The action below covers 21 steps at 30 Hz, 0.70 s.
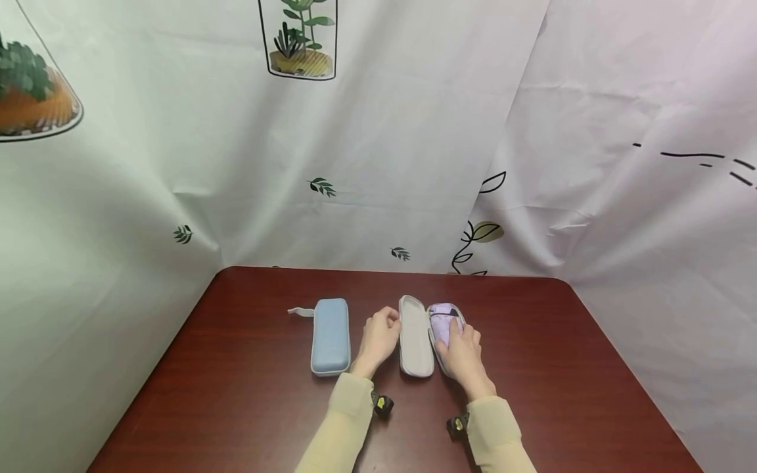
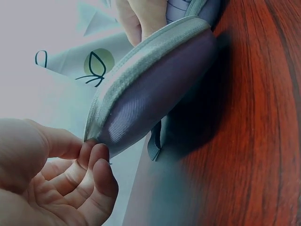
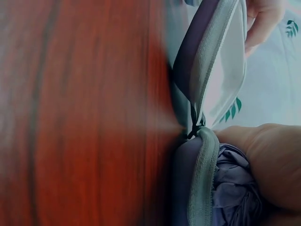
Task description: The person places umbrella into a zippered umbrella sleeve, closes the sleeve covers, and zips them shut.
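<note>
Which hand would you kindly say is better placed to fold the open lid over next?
The left hand, I'd judge: it pinches the lid by its outer edge, while the right hand rests on the purple fabric in the other half of the case.

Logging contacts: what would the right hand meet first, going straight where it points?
Likely the purple fabric in the open case; the right hand seems against it, though depth is unclear.

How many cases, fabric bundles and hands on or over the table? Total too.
Cases: 2 (blue case, open case)
Fabric bundles: 1 (purple bundle, in the open case)
Hands: 2 (left hand, right hand)
Total: 5
</note>
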### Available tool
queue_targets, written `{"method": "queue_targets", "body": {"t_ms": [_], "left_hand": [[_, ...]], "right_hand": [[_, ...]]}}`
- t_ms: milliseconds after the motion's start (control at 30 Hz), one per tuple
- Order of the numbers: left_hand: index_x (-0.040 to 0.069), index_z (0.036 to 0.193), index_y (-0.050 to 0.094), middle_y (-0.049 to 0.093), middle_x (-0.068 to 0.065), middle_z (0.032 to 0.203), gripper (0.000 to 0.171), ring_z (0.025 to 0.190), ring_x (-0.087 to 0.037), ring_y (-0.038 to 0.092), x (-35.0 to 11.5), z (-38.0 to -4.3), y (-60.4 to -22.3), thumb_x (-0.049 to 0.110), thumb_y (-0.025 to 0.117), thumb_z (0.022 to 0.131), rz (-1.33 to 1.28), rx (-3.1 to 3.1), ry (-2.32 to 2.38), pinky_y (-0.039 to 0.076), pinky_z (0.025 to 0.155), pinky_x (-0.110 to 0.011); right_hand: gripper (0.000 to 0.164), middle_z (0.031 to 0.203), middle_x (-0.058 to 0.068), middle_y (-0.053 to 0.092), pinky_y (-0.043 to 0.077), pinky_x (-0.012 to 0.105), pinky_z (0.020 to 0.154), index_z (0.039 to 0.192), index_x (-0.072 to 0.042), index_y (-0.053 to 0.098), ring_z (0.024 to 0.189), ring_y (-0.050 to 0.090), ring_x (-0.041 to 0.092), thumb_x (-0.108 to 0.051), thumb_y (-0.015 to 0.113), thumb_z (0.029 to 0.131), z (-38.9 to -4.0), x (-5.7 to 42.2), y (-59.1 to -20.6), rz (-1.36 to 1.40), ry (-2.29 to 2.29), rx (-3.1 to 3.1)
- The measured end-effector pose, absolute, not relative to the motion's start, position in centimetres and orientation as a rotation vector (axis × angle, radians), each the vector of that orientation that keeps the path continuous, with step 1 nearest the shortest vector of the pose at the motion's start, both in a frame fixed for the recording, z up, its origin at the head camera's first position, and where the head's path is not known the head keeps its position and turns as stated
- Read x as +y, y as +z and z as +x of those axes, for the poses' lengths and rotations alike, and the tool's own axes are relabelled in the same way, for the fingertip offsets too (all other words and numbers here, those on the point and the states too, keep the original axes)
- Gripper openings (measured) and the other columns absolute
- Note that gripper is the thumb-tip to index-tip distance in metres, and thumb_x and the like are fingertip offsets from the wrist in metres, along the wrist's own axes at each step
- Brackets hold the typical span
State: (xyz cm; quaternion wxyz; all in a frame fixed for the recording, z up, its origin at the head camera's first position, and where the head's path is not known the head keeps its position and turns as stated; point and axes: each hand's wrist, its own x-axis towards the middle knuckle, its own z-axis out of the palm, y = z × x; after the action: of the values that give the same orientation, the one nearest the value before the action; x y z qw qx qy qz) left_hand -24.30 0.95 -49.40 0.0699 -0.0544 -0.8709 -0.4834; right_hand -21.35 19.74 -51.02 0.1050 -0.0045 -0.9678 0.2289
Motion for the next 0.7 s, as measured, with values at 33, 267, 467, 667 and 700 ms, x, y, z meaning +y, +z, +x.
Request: {"method": "queue_targets", "body": {"t_ms": [33,267,467,667,700], "left_hand": [[0.007,0.100,0.067,0.060,0.004,0.071,0.012,0.062,-0.012,0.056,1.0,-24.3,-49.4,0.011,0.061,0.090,-0.167,-2.616,-1.454,0.047,0.062,-0.033],[0.005,0.100,0.067,0.060,0.004,0.070,0.013,0.062,-0.012,0.055,1.0,-24.3,-49.6,0.011,0.061,0.091,-0.159,-2.625,-1.453,0.046,0.062,-0.033],[0.006,0.101,0.067,0.060,0.004,0.071,0.014,0.062,-0.013,0.055,0.8,-24.3,-49.5,0.012,0.061,0.091,-0.161,-2.619,-1.458,0.046,0.062,-0.034],[0.006,0.101,0.067,0.060,0.004,0.071,0.013,0.062,-0.012,0.055,0.8,-24.4,-49.4,0.012,0.061,0.091,-0.162,-2.619,-1.468,0.046,0.061,-0.033],[0.007,0.101,0.067,0.060,0.004,0.071,0.013,0.062,-0.012,0.055,0.9,-24.4,-49.4,0.012,0.061,0.091,-0.164,-2.621,-1.473,0.046,0.061,-0.033]], "right_hand": [[0.061,0.125,0.041,0.041,0.038,0.064,0.087,0.136,0.012,0.043,0.114,0.038,0.054,-0.020,0.062,0.088,-21.4,19.8,-51.0,-0.011,0.674,-2.851],[0.063,0.127,0.041,0.038,0.036,0.064,0.088,0.137,0.013,0.041,0.115,0.036,0.054,-0.022,0.061,0.089,-21.1,19.8,-51.2,-0.011,0.705,-2.859],[0.063,0.129,0.041,0.037,0.035,0.065,0.088,0.137,0.013,0.041,0.118,0.035,0.054,-0.022,0.062,0.089,-21.1,19.7,-51.3,0.003,0.718,-2.849],[0.070,0.132,0.041,0.036,0.032,0.064,0.097,0.140,0.013,0.038,0.123,0.032,0.054,-0.025,0.065,0.088,-21.2,20.6,-49.9,0.026,0.889,-2.908],[0.070,0.132,0.040,0.038,0.032,0.063,0.098,0.140,0.013,0.039,0.123,0.033,0.054,-0.025,0.066,0.088,-21.2,20.9,-49.6,0.034,0.922,-2.918]]}}
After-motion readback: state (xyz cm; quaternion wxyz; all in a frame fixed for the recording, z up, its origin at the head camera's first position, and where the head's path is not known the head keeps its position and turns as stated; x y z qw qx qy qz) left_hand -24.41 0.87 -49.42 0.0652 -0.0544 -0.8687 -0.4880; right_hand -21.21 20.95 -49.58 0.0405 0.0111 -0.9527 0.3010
